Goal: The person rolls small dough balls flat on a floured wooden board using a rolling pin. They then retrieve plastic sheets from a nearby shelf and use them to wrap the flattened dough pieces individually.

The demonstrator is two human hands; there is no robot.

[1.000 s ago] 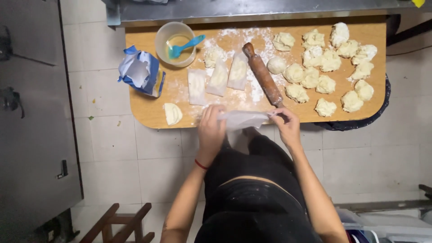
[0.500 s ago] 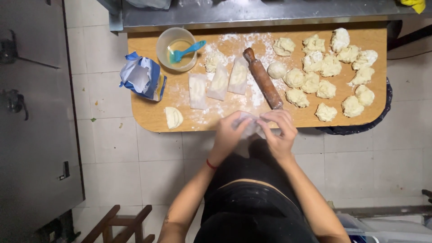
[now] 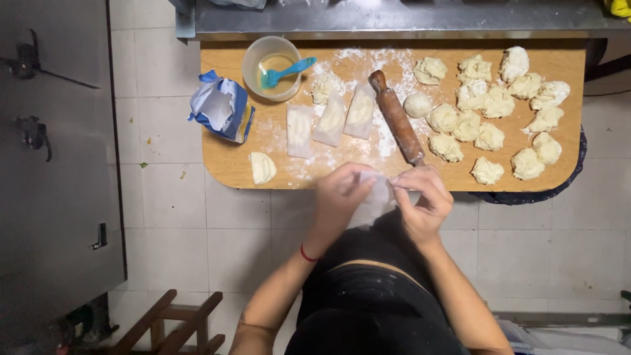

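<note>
Both my hands meet just off the near edge of the wooden board (image 3: 230,171). My left hand (image 3: 338,197) and my right hand (image 3: 424,197) pinch a thin, pale sheet of dough (image 3: 374,200) between them, folded over itself. A wooden rolling pin (image 3: 396,118) lies slanted on the floured board just beyond my right hand. Three folded dough pieces (image 3: 328,121) lie side by side left of the pin. A small folded piece (image 3: 262,167) sits near the board's front left.
Several dough balls (image 3: 493,105) fill the board's right half. A plastic bowl (image 3: 253,66) with a blue brush (image 3: 286,71) stands at the back left. An open blue flour bag (image 3: 220,108) hangs over the left edge. Tiled floor, a grey cabinet and a wooden stool (image 3: 171,322) lie left.
My hands pulled the dough sheet off the board's edge toward my body and came together, folding it between them.
</note>
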